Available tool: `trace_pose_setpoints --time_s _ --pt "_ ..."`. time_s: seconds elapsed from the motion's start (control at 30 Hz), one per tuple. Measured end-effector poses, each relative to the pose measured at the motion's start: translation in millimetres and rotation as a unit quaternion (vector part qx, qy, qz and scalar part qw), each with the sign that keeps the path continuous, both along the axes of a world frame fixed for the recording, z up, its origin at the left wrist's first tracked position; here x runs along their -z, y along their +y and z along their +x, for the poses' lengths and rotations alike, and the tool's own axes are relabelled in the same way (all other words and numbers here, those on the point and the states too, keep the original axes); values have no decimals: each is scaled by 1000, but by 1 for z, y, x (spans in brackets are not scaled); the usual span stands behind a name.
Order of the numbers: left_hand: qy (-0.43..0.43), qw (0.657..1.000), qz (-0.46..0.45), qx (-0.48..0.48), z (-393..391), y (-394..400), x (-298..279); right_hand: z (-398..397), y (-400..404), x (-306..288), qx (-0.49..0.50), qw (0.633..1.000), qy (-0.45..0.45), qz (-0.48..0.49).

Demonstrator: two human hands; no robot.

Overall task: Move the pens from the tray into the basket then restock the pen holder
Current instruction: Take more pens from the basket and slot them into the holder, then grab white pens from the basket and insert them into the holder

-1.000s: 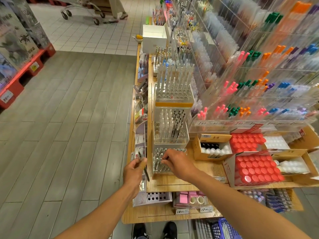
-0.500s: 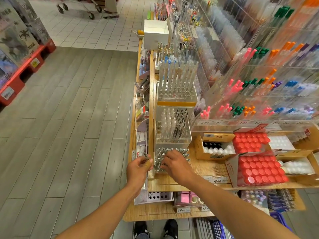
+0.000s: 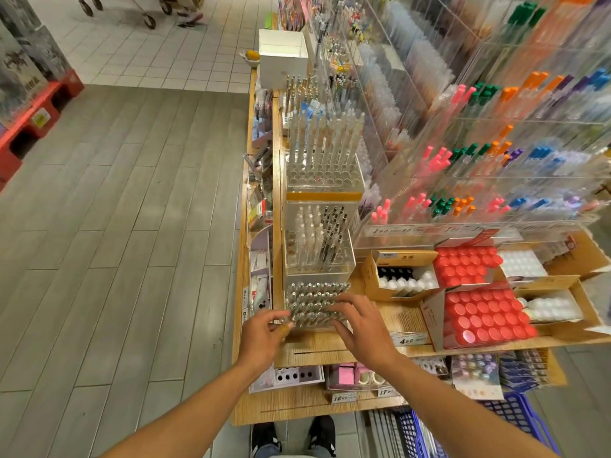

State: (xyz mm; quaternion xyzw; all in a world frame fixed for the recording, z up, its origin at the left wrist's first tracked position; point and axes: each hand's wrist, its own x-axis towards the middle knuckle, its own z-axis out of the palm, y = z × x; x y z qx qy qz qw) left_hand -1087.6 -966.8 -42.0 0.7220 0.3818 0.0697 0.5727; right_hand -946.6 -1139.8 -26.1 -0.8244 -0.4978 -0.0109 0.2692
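A clear pen holder (image 3: 314, 304) packed with several silver-topped pens stands at the front of the wooden upper shelf (image 3: 347, 345). My left hand (image 3: 263, 337) is at its front-left corner, thumb and fingers pinched on a pen there among the pen tops. My right hand (image 3: 362, 325) hovers over the holder's right side, its fingers spread and touching the pen tops. A blue basket (image 3: 515, 419) sits on the floor at the lower right, partly hidden by my right arm.
Taller clear pen holders (image 3: 319, 239) stand right behind the front one. Boxes of red-capped bottles (image 3: 482, 317) and white bottles lie to the right. A white card with holes (image 3: 294, 375) and tape rolls sit on the lower shelf. Open floor lies to the left.
My left hand, which held a dark pen out to the left of the holder, has moved right to the holder's front-left corner. My right hand has opened and spread over the pen tops.
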Motion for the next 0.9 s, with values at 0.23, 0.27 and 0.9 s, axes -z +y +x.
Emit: trace_pose_setpoints --time_s 0.23,0.27,0.9 --pt "17 1000 11 1 12 -5 2 7 -8 3 47 998 48 -5" --pt "21 1000 13 -2 14 -5 3 7 -9 3 50 997 55 -6" --pt "68 997 -16 -23 19 -8 15 14 -23 12 39 995 90 6"
